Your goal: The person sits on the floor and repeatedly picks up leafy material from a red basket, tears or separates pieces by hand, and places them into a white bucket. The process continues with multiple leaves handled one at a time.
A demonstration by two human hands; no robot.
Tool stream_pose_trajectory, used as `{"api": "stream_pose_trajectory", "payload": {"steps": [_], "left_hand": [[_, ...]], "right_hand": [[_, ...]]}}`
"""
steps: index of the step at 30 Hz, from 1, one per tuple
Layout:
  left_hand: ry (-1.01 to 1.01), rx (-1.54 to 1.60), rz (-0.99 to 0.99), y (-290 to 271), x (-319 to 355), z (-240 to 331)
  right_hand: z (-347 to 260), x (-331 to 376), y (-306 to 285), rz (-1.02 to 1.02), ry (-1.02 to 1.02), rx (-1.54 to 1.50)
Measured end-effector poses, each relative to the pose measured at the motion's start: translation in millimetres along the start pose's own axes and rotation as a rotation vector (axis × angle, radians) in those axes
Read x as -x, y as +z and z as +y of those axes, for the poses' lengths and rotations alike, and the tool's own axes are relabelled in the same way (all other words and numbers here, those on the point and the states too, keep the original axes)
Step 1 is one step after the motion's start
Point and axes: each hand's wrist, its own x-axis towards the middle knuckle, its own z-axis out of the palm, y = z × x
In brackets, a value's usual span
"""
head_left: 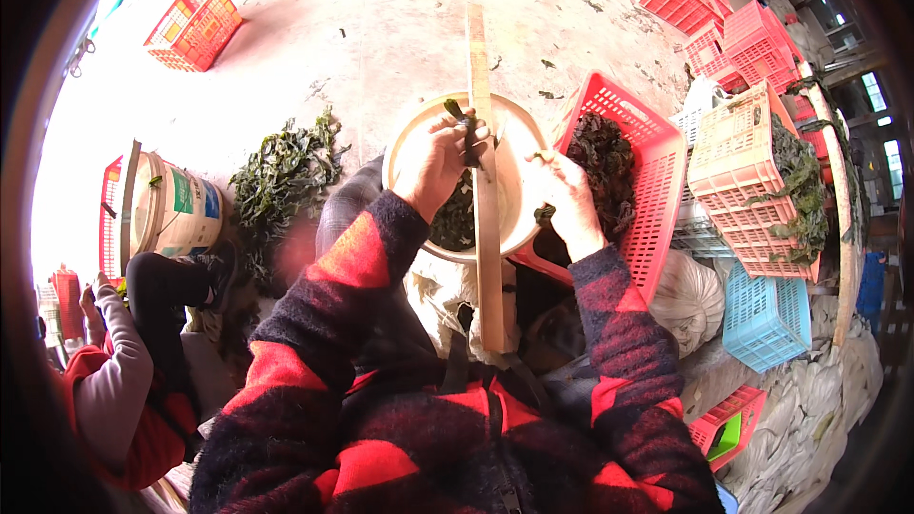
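Observation:
My left hand (436, 160) is closed on a piece of dark green seaweed (468, 136), above a pale round bucket (522, 138). A narrow wooden board (486, 257) lies across the bucket's top, right beside that hand. More cut seaweed (454, 219) shows inside the bucket, left of the board. My right hand (573, 202) is at the bucket's right rim, fingers curled together, with a green scrap of seaweed (545, 215) poking out below them. Next to it stands a red crate (657, 200) holding dark seaweed (602, 171).
A heap of seaweed (286, 167) lies on the floor at left, near a white bucket (181, 205) and a seated co-worker (114, 390). An orange crate (195, 30) stands far left. Stacked crates (738, 181), a blue crate (766, 319) and a white sack (687, 300) line the right.

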Motion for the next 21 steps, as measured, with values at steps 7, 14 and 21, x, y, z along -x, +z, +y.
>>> {"api": "stream_pose_trajectory", "payload": {"steps": [7,14,21], "left_hand": [[-0.004,0.054,-0.099,21.8,18.5,-15.2],[0.13,-0.341,0.117,24.3,15.8,-2.5],[0.228,-0.577,0.183,22.8,-5.9,-0.8]], "right_hand": [[-10.3,20.0,44.0,-0.028,0.052,0.241],[-15.5,-7.1,11.4,0.112,-0.191,0.792],[-12.0,-54.9,0.4,0.099,-0.457,0.769]]}}
